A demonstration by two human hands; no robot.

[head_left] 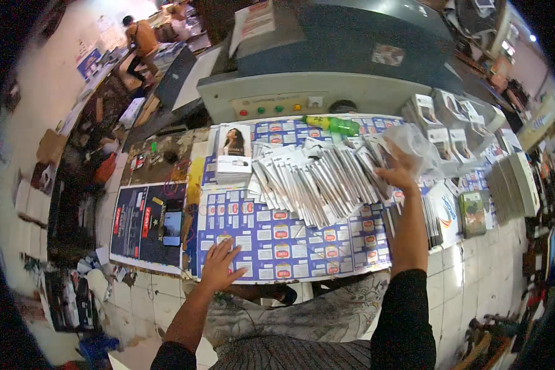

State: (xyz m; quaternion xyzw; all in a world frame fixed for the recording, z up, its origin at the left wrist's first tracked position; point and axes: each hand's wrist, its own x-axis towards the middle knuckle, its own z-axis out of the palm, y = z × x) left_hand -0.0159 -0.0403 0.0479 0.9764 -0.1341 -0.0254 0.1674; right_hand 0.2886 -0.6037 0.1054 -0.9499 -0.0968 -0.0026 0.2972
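A long row of flat printed cards (317,182) leans fanned out across the middle of the table. My right hand (402,174) is at the row's right end, its thumb on the near side of the last cards and its fingers behind them, partly blurred. Crumpled clear plastic (416,143) lies against those fingers. My left hand (221,264) rests palm down with fingers spread on the blue printed sheet (280,253), near the table's front edge, holding nothing. A neat stack of cards (233,151) with a portrait on top stands left of the row.
A green bottle (333,125) lies behind the row, before a grey machine (277,98) with coloured buttons. Plastic-wrapped stacks (453,145) crowd the right side, beside a tall pile (515,185). A phone (172,227) lies on a dark board at left. Another person (143,43) is far left.
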